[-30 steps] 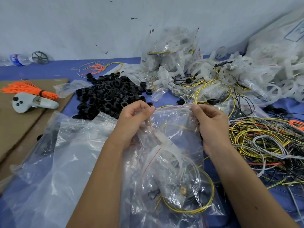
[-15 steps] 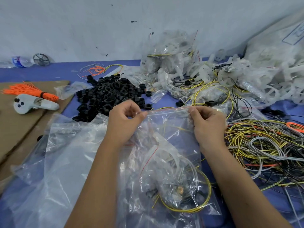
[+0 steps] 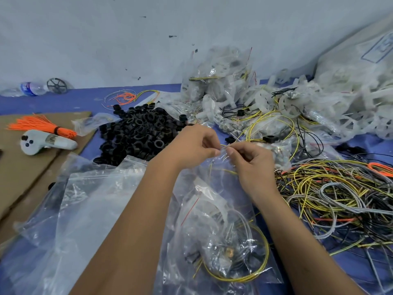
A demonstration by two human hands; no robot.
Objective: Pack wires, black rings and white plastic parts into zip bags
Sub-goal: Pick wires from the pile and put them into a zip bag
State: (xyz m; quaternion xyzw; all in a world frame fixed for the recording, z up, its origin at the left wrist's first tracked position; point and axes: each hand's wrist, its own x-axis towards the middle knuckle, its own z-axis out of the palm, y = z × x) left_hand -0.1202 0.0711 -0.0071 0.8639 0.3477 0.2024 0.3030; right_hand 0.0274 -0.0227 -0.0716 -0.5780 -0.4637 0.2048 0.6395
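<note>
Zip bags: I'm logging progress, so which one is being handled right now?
The zip bag with the yellow wire loop, at centre: left hand and right hand pinch its top edge. The others lie untouched.

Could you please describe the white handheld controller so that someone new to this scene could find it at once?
Look at the brown cardboard sheet on the left of the blue table. The controller lies on it, just below a bundle of orange wires. It is the only solid white gadget there, with dark round buttons on its rounded end.

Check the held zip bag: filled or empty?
Filled: the zip bag pinched by both hands holds a yellow wire coil and small parts.
</note>
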